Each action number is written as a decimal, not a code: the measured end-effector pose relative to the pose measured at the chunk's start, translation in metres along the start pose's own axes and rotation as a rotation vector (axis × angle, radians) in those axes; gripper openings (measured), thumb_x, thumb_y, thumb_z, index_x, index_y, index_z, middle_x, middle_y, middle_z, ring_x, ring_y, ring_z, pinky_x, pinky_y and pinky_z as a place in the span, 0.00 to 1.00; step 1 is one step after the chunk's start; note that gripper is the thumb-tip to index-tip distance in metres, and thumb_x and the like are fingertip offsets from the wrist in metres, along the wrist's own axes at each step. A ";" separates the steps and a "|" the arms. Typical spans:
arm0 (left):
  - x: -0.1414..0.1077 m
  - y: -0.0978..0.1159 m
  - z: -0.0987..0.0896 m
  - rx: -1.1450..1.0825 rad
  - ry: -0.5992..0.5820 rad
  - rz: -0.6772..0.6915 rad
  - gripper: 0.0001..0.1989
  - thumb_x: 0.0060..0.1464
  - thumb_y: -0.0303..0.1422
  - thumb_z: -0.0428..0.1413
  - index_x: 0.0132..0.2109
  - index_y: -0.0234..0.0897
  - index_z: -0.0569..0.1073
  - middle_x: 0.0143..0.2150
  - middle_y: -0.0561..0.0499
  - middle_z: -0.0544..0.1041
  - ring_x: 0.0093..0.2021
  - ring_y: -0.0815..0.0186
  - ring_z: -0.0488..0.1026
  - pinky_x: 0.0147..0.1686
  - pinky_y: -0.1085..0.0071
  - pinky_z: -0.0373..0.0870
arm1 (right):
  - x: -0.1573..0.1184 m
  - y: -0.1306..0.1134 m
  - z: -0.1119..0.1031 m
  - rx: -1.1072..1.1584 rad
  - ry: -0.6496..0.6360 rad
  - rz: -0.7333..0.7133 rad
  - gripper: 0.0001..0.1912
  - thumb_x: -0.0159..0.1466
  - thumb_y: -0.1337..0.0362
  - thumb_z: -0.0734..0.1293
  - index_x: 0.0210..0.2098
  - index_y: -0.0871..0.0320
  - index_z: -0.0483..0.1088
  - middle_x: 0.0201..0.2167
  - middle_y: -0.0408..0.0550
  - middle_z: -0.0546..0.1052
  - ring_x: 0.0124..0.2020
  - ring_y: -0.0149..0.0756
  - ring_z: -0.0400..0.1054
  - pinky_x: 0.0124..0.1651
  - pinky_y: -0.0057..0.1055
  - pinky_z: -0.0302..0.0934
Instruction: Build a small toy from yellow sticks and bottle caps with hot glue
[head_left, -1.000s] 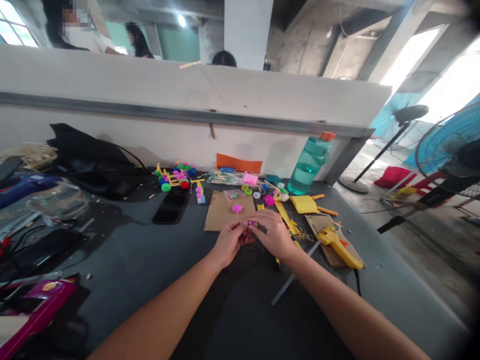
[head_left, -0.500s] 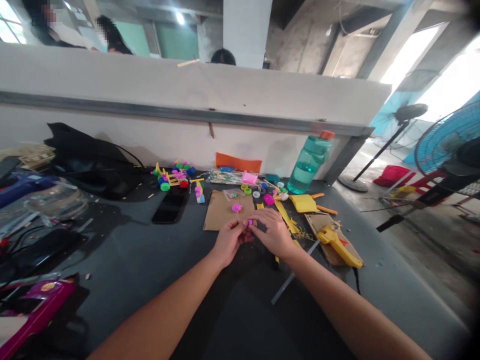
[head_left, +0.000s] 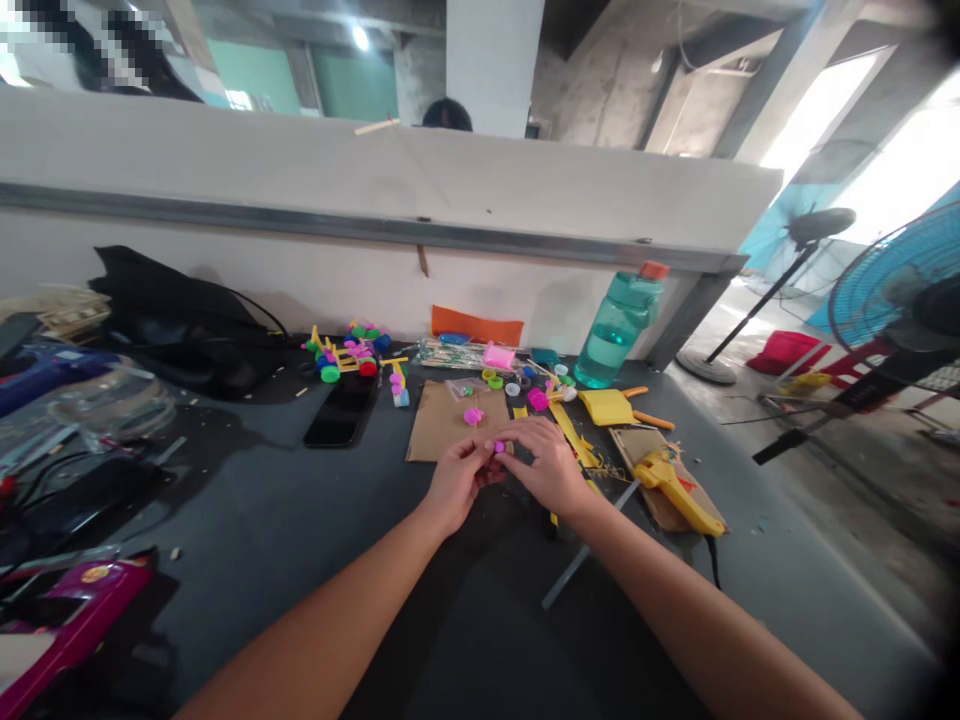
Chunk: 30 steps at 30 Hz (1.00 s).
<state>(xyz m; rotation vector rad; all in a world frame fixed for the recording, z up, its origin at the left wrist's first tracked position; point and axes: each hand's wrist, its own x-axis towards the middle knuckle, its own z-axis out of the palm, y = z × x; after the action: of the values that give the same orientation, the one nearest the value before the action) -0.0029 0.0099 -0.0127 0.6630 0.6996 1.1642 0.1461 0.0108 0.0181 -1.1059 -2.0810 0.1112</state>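
Observation:
Between the fingertips of both hands is a small purple piece (head_left: 499,447), too small to tell its kind. My left hand (head_left: 457,482) pinches it from the left, and my right hand (head_left: 549,466) closes on it from the right. Just beyond the hands lies a piece of brown cardboard (head_left: 435,425) with a pink flower-like piece (head_left: 472,416) on it. Several bottle caps (head_left: 513,389) and another pink piece (head_left: 538,399) are behind the right hand. Yellow strips (head_left: 571,432) lie beside that hand.
A yellow glue gun (head_left: 679,490) rests on cardboard at the right, its clear glue stick (head_left: 574,575) near my right forearm. A teal water bottle (head_left: 611,335) stands at the back. A black phone (head_left: 340,412) and small colourful toy-like models (head_left: 349,358) lie left of the cardboard.
Both hands stay in almost the same place with the purple piece, which shows slightly more between the fingertips. In the background, a person at the upper left has shifted left.

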 end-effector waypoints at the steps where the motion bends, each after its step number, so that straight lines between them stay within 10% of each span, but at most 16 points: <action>1: 0.000 0.000 0.000 -0.005 -0.001 0.000 0.11 0.43 0.35 0.64 0.29 0.32 0.73 0.24 0.54 0.71 0.25 0.73 0.68 0.28 0.74 0.70 | 0.000 0.000 0.000 0.007 -0.005 -0.007 0.09 0.57 0.64 0.69 0.39 0.53 0.72 0.39 0.46 0.77 0.45 0.40 0.67 0.50 0.40 0.59; 30: -0.001 0.001 0.002 -0.017 -0.047 -0.041 0.12 0.41 0.37 0.64 0.29 0.31 0.74 0.23 0.53 0.72 0.24 0.73 0.69 0.27 0.73 0.69 | 0.000 0.001 0.000 0.004 0.042 -0.033 0.07 0.56 0.62 0.69 0.35 0.53 0.71 0.38 0.47 0.77 0.46 0.42 0.66 0.49 0.42 0.59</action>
<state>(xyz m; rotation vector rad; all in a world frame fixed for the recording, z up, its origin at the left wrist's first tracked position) -0.0022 0.0086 -0.0101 0.6566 0.6600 1.1124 0.1465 0.0110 0.0175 -1.0623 -2.0600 0.0751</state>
